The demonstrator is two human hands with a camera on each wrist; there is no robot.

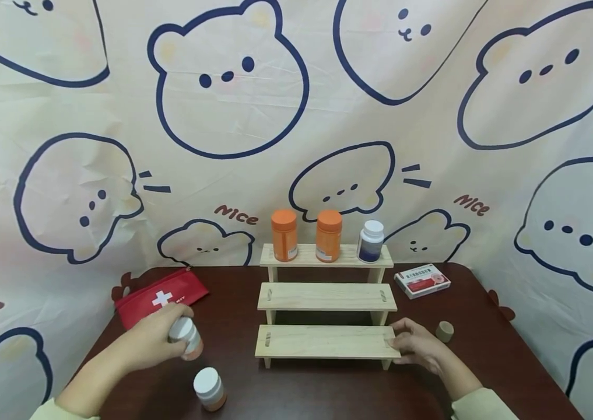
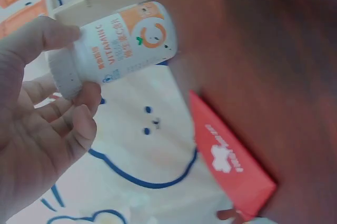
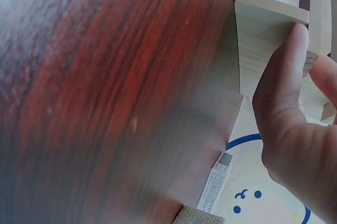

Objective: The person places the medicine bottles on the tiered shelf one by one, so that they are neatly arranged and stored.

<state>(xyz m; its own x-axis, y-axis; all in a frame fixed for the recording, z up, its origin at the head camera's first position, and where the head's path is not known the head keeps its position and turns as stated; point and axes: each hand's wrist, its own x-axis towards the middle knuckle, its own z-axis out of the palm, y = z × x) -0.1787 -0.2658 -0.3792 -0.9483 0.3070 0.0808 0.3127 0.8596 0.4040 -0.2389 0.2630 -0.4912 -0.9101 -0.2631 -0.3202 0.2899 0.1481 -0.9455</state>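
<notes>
In the head view my left hand [image 1: 157,338] holds a white vitamin C bottle [image 1: 186,337] by its cap, above the table. The left wrist view shows the bottle's [image 2: 126,42] orange label, with thumb and fingers round the white cap [image 2: 66,71]. A second white-capped bottle [image 1: 209,388] stands on the table just below. My right hand [image 1: 421,347] grips the right end of the lowest step of a three-tier wooden shelf [image 1: 327,341]. The right wrist view shows its thumb and fingers at the board's end [image 3: 271,40].
Two orange bottles [image 1: 284,236] [image 1: 329,236] and a white-and-blue bottle [image 1: 371,241] stand on the top tier. A red first-aid pouch [image 1: 162,294] lies at the left. To the right are a medicine box [image 1: 422,280] and a small beige cylinder [image 1: 445,331]. A printed cloth hangs behind.
</notes>
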